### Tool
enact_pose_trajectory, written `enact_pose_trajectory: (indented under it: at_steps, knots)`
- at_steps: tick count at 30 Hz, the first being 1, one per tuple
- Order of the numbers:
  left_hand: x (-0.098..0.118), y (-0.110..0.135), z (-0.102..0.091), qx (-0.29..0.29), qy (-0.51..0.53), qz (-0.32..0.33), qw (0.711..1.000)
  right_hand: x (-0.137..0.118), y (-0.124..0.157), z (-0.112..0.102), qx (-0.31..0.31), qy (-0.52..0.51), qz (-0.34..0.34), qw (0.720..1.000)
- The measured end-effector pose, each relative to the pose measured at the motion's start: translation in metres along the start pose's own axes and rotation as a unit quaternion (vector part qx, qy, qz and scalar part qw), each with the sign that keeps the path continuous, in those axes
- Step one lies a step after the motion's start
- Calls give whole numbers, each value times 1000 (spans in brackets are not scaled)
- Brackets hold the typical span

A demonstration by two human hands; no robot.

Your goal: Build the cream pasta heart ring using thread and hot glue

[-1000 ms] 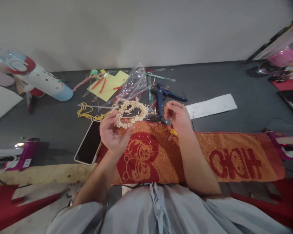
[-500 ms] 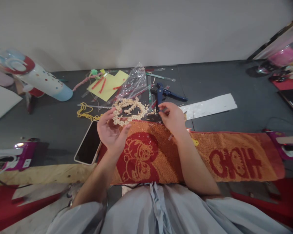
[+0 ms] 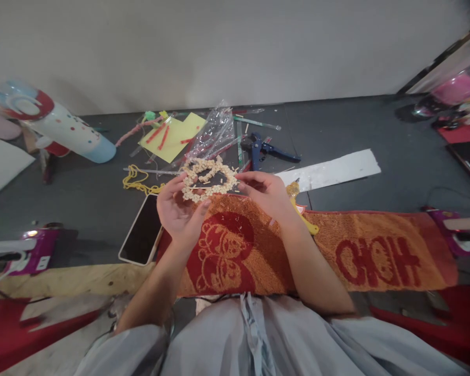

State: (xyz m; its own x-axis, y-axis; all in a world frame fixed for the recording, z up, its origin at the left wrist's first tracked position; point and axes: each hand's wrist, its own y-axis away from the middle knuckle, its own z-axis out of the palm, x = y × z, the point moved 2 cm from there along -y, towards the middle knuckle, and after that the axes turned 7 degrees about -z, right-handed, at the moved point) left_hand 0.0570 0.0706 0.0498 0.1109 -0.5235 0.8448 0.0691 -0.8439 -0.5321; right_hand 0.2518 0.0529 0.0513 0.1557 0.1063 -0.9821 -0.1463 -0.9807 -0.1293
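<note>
My left hand (image 3: 179, 209) is wrapped round the left side of a ring-shaped wreath (image 3: 196, 196) made of small cream-coloured pieces, raised over the far edge of the towel. A curled strand of the same pieces shows inside the ring. At the wreath's right edge, the fingertips of my right hand (image 3: 267, 196) are pinched together; whatever sits between them is too small to make out. Right behind that hand lies a blue hand cutter (image 3: 255, 151). A yellow-handled tool (image 3: 312, 227) is partly hidden by the right wrist.
An orange and red towel (image 3: 376, 250) covers the near table edge. A phone (image 3: 143, 230) lies left of it, beside yellow cord (image 3: 135, 180). Behind are yellow paper (image 3: 172, 146), a clear plastic bag (image 3: 217, 128) and a white strip (image 3: 337, 171). A bottle (image 3: 76, 128) stands at left.
My right hand has moved left and slightly down, from beside the blue cutter to the wreath's right edge. The yellow-handled tool shows more. My left hand and the wreath have hardly moved.
</note>
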Motion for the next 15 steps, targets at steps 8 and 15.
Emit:
enact_pose_trajectory:
  at_steps: [8,15]
  knots:
    - [-6,1,1,-18,61,-17,998,-6,5,7,56,29,-55,997]
    - [-16,-1,1,-29,89,-49,994,-5,4,0,111,122,-127,978]
